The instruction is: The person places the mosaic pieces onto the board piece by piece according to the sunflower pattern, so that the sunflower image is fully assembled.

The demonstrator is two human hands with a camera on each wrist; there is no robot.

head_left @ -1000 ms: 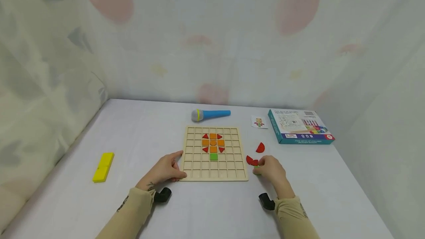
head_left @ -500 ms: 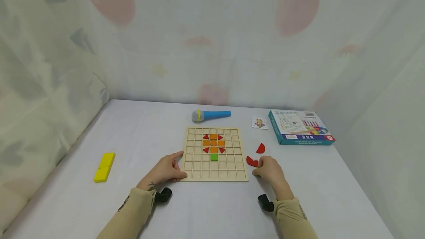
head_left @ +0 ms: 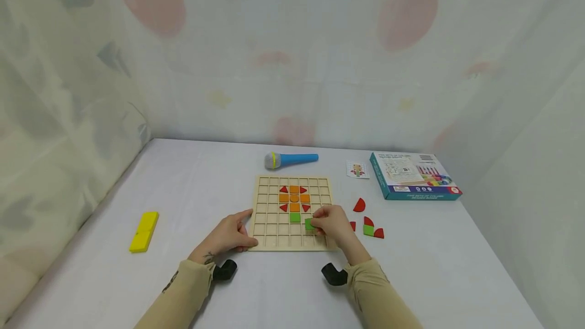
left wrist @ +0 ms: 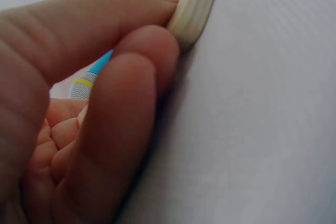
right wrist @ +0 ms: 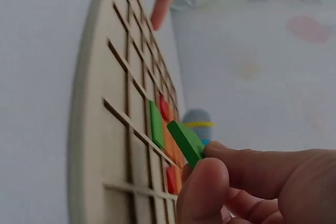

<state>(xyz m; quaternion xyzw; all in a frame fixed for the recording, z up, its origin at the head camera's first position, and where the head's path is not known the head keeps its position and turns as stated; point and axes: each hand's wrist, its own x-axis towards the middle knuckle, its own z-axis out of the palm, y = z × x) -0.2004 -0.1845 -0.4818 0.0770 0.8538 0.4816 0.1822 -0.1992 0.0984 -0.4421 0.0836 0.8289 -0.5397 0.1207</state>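
Observation:
Between thumb and fingertips, my right hand (head_left: pixel 333 225) pinches a green square tile (right wrist: pixel 186 142) over the lower right part of a wooden grid board (head_left: pixel 269 227). At the board's lower left corner, my left hand (head_left: pixel 228 232) grips the edge between thumb and fingers, as the left wrist view shows close up. Orange tiles (head_left: pixel 294 207) form a cross in the grid, with red triangles (head_left: pixel 305 208) around it. A green square (head_left: pixel 295 217) sits in the cell below the cross. The right hand partly covers the board's right edge.
Right of the board lie red pieces (head_left: pixel 359 205) and another green square (head_left: pixel 368 230). Behind are a toy microphone (head_left: pixel 297 159), a pattern card (head_left: pixel 357 169) and a flat box (head_left: pixel 413 176). Yellow blocks (head_left: pixel 144 231) lie far left.
My right hand has moved left from the loose pieces to over the board with a green square, uncovering red and green pieces on the table. The left hand stays at the board's corner.

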